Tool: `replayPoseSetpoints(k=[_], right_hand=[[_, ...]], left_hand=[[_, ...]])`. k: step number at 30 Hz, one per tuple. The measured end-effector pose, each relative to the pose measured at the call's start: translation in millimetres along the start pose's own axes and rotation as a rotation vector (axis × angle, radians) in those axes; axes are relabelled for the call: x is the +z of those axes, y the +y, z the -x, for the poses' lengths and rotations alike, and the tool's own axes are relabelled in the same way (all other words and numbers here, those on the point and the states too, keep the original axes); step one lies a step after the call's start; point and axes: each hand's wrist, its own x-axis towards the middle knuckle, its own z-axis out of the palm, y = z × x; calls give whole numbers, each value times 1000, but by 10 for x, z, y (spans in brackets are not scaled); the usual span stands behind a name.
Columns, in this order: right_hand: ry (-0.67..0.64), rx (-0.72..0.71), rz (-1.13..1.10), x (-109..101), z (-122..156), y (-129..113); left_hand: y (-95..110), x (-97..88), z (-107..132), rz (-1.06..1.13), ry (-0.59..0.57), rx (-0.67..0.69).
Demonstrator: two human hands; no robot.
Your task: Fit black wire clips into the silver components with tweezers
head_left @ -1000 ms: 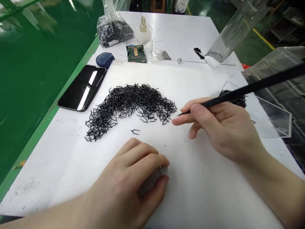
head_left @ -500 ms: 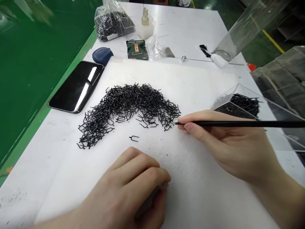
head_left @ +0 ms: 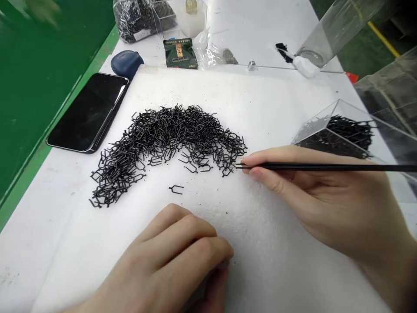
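Note:
Black tweezers lie in the pinch of my right hand, and their slightly parted tips point left at the edge of a pile. That curved pile is made of small black fork-shaped pieces on a white sheet. One loose fork-shaped piece rests apart from the pile, just beyond my left hand's knuckles. My left hand is curled at the bottom, thumb against forefinger; what it pinches is mostly hidden, with only a small pale bit showing.
A phone and a blue rounded object are at the left. Behind lie a green packet, a bag of black pieces and a thin rod. At right stand a clear box and a clear cylinder.
The view has shifted, so the pile and phone appear further left. The tweezer tips, formerly looking closed, now show a gap. My left hand keeps its curled pose.

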Motion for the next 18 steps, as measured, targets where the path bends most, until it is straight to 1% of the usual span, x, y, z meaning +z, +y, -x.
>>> replayPoseSetpoints(k=[4,7,11,13,18], right_hand=[[13,11,14,-1,4,-17],[22,47,-3,10,-4,-22],[27,87,-47,12,1,-23],[16,101,-55,3,5,-25],[-11,116,-70,-10,-6,-32]], left_hand=[[50,31,-92,-133,-44,-11],[79,46,-156,-169,-54,-7],[56,22,-114,-176,-59,-15],[29,2,-57,-142,-50,-15],[0,-16,23,39,4,7]])
